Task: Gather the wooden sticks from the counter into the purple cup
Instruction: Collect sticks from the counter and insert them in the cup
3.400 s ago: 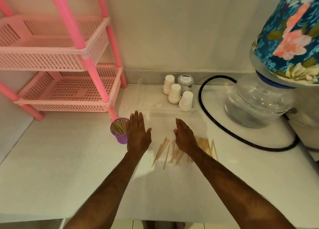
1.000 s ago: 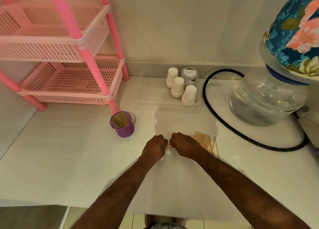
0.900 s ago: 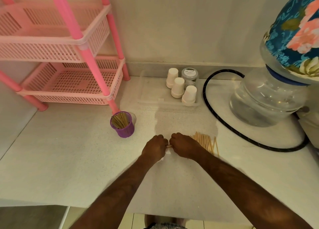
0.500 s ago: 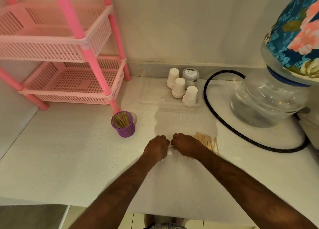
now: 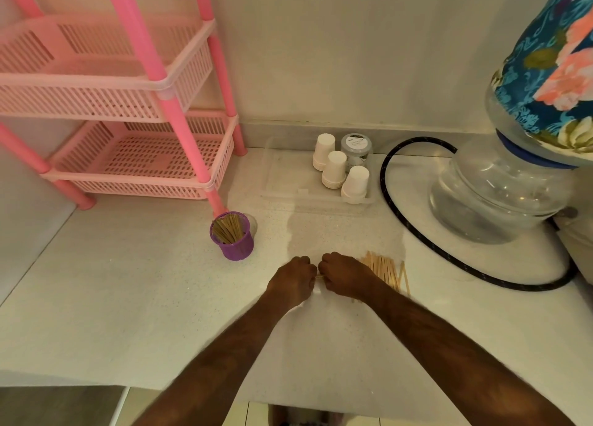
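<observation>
- Wooden sticks point(image 5: 386, 270) lie in a loose fan on the white counter point(image 5: 128, 297), toward its right half and just beside the right hand.
- Purple cup point(image 5: 233, 237) stands upright near the counter's middle, at the foot of a pink rack point(image 5: 138, 127), already holding a thick bunch of sticks.
- Left hand point(image 5: 293, 283) and right hand point(image 5: 345, 275) rest on the counter as closed fists, knuckles almost touching. A short piece of stick shows between them, so they seem to pinch a small bundle; how many sticks is hidden.
- Judged progress: well along. The fanned pile and the gripped sticks remain to go into the cup.
</observation>
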Available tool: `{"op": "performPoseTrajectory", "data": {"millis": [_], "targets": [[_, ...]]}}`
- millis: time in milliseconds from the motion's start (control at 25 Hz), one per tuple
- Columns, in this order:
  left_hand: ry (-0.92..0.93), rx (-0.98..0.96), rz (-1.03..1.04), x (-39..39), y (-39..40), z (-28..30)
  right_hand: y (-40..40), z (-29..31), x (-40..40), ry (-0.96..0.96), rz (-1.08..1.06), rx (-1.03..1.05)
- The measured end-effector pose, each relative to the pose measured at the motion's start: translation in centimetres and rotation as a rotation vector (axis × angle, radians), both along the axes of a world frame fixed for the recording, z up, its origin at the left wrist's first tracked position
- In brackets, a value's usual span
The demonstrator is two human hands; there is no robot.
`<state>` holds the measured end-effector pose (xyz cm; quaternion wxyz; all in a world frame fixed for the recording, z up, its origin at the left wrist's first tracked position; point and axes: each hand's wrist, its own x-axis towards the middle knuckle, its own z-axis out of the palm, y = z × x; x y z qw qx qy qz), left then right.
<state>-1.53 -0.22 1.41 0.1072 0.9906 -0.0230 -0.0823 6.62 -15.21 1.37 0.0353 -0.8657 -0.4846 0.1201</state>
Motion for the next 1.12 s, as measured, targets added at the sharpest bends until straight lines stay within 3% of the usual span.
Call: {"op": "performPoseTrajectory", "data": {"millis": [360,560,680,840,960,1040,1120], "targets": [[0.092,-0.028,0.004,1.2,-0.1,0.6,-0.4,0.1,0.2,-0.018,0.014,-0.002],[0.121,-0.070,0.070,1.3,0.3,0.6,-1.0,0.0,0.6,0.057,-0.049,0.156],[0.118,-0.144,0.173,1.2,0.8,1.0,-1.5,0.4,0.9,0.232,-0.262,0.403],[0.102,-0.316,0.320,1.2,1.1,1.6,0.0,1.5,0.9,0.461,-0.824,0.715],[0.070,-0.507,0.443,1.5,0.9,2.2,1.1,2.4,0.3,0.846,-1.173,0.897],[0.056,-0.622,0.494,1.8,0.8,2.4,1.9,3.1,-0.4,1.239,-1.211,1.031],[0.042,-0.740,0.535,1.9,0.5,2.7,2.7,3.7,-0.9,1.455,-1.123,1.158]]}}
